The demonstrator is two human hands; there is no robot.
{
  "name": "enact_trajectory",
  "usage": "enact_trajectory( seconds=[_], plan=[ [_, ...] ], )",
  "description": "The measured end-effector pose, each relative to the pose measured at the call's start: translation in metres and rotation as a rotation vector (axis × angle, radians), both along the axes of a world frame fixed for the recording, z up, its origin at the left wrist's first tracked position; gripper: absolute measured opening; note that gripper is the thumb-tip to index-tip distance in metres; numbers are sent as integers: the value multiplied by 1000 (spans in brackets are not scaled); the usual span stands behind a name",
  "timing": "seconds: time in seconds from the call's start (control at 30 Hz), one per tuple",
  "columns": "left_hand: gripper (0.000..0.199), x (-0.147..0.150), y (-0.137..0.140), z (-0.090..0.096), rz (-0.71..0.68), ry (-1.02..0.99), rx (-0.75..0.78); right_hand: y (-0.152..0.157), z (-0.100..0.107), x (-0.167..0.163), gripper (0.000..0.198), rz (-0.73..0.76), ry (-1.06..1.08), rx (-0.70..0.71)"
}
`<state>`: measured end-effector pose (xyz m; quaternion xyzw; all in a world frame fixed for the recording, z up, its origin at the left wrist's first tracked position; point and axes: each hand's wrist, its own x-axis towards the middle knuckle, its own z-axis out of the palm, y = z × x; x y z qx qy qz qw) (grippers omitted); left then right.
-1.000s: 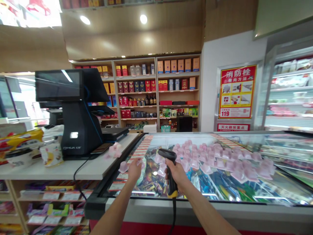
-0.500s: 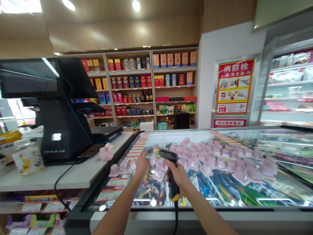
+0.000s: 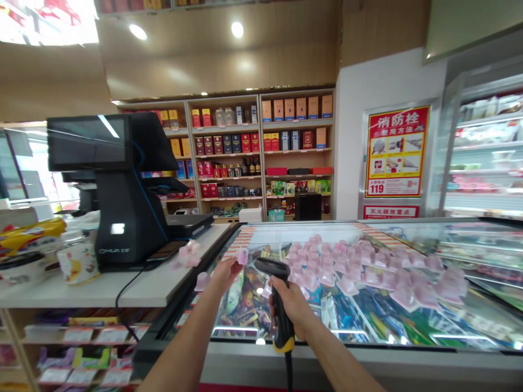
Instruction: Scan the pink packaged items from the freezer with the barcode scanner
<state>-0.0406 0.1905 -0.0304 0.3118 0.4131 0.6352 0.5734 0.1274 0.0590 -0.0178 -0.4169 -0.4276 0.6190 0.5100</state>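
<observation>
My left hand [image 3: 224,275] is closed, with a small pink translucent cup [image 3: 242,256] pinched at the fingertips above the freezer's glass top. My right hand [image 3: 293,305] wraps around the grip of a black and yellow barcode scanner [image 3: 281,318]. The scanner's head tilts left, close to the pinched cup but apart from it. On the glass to the right lie many similar pink cups [image 3: 347,264], spread in a wide cluster. One more pink cup [image 3: 202,281] rests left of my left forearm, and part of another shows behind the scanner.
A black point-of-sale terminal [image 3: 134,201] stands on the white counter [image 3: 155,291] at left, with a few pink cups [image 3: 188,253] beside it. The freezer [image 3: 368,348] holds packaged goods under glass. Shelves [image 3: 261,147] of boxes and bottles line the back wall.
My left hand has moved left and now lifts a pink cup in its fingertips. The scanner in my right hand has shifted slightly left. The whole view has tilted up and turned left.
</observation>
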Motion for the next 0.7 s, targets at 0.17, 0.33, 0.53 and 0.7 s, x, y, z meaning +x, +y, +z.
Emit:
enact_trajectory(
  seconds=[0.17,0.33,0.53,0.7],
  plan=[
    [19,-14,-24,12,-17,-166,-2,-17,6,-16,36,41,-26,-8],
    [20,-17,-41,11,-2,-162,-35,-27,15,-21,34,27,-13,45],
    [17,-19,-54,8,-9,-161,-25,-34,15,-28,37,56,-16,101],
    [21,-21,-57,1,14,-104,-42,-36,13,-36,36,43,-48,114]
  ],
)
